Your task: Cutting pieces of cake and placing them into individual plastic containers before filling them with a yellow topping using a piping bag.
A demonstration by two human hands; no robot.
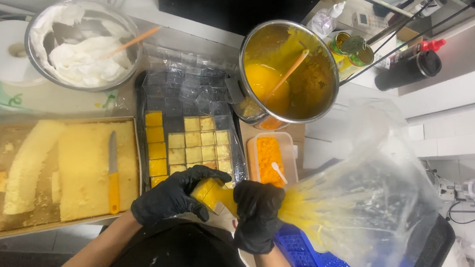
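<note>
Near: left hand [169,198] and right hand [258,214], both in black gloves, on a piping bag [356,209]. Right fingers clenched tight round the twisted neck; left fingers curled under the filled yellow tip end [213,193], thumb over it. Loose clear plastic of the bag fanned out right, streaked yellow. Bag held low, just in front of the tray [189,126].

Judged good practice here: keep the twist pinched shut so filling cannot back up; squeeze from the right, steer only with the left; tip close over each cup.

Next out: black tray of clear square cups, the near rows holding pale cake squares, the far rows bare. Just right of it a small clear tub [272,159] of orange cubes, white spoon inside. Left, a pan [54,173] of yellow sponge, partly cut, yellow-handled knife [112,174] lying on it.

Far: steel pot [289,70] of orange puree with stick; steel bowl [81,44] of white cream; white paper roll [2,53]; two green-labelled open tins [352,51]; black cylinder flask [407,69], red cap behind it.
</note>
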